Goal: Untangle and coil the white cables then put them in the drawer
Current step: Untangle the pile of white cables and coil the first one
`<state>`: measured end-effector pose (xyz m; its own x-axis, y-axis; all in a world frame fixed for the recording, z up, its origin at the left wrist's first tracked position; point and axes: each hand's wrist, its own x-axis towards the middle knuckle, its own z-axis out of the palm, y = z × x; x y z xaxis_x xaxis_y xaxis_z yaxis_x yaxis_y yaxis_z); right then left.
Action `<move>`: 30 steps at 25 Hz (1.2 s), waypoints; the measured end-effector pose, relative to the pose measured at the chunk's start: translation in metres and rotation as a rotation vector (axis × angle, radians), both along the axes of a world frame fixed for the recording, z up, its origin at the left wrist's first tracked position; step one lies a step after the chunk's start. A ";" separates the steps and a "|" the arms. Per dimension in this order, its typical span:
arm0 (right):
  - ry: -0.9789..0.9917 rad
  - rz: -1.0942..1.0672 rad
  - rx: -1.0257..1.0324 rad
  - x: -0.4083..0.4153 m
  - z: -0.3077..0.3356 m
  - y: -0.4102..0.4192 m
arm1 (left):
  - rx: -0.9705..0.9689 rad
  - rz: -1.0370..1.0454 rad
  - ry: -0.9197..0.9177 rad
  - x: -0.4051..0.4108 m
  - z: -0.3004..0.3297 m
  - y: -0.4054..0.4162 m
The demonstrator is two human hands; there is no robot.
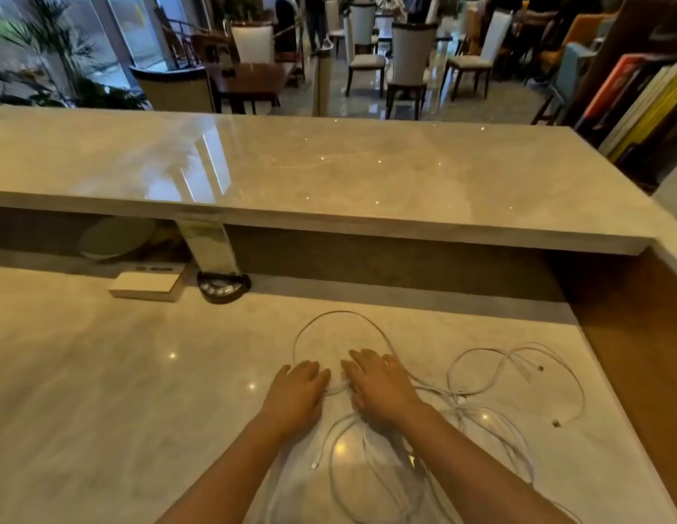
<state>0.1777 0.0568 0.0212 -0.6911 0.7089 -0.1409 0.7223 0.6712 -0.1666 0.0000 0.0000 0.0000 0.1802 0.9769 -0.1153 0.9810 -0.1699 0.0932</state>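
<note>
Several white cables [484, 414] lie tangled on the marble desk [102, 391], spreading from the middle to the right and toward the near edge. One strand forms a large loop [340, 315] beyond my hands. My left hand [301, 387] and my right hand [378, 380] lie side by side, palms down, on the cable at the loop's base. A strand runs between them. Whether the fingers pinch it is hidden under the hands. Loose plug ends [556, 423] lie at the right. No drawer is in view.
A raised marble counter [329, 172] overhangs the back of the desk. Under it at the left sit a white box [146, 287], a round black cable grommet [223, 287] and a pale round object [114, 240]. A wooden side panel [639, 353] bounds the right.
</note>
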 end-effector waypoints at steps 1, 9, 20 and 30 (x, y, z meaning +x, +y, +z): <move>-0.096 0.007 -0.014 -0.005 -0.007 -0.001 | 0.013 0.011 0.012 -0.003 -0.006 -0.001; 0.058 0.057 0.144 -0.013 -0.031 -0.006 | 0.118 0.030 -0.082 -0.003 -0.009 -0.014; 0.832 -0.366 -0.272 0.024 0.042 0.012 | 0.166 0.120 -0.697 0.001 0.060 0.009; 0.798 -0.696 0.297 0.134 0.088 0.048 | -0.085 0.275 -0.796 -0.017 0.103 0.028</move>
<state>0.3113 0.1045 0.1088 0.0569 0.9105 0.4096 0.7146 0.2494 -0.6536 -0.0169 0.0280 0.1029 -0.0038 0.9916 -0.1293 0.6224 0.1036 0.7758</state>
